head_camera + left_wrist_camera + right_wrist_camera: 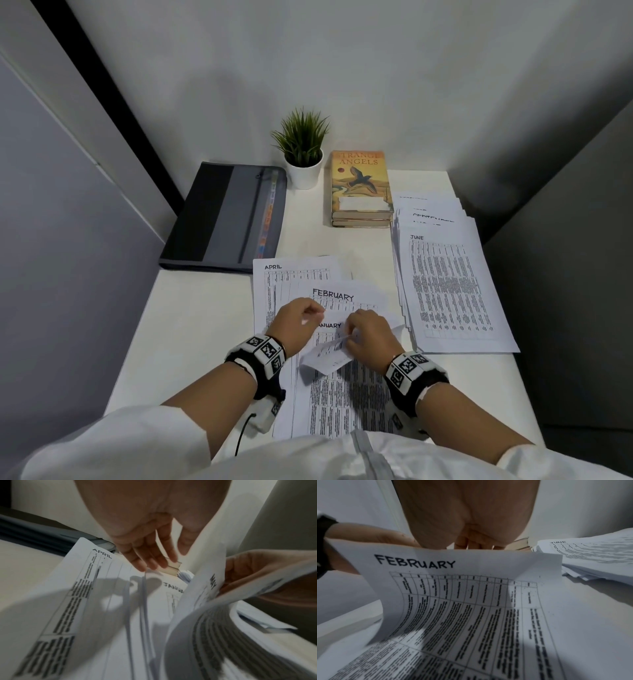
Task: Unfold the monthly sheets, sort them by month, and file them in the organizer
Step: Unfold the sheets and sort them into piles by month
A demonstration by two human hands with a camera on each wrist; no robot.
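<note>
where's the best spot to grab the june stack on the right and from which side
Probably the near right corner of the june stack, coming in from the table's open right edge. The sheets lie flat and fanned, so a thumb-on-top pinch at that bare corner should gather them. The far end sits close to the books, and the left edge faces the loose sheets.

bare table left, June stack right

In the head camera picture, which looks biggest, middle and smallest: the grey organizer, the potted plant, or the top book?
Largest to smallest, as they look there:
1. grey organizer
2. top book
3. potted plant
The book and plant look close in size; the plant's spread leaves make that ranking unsure.
</note>
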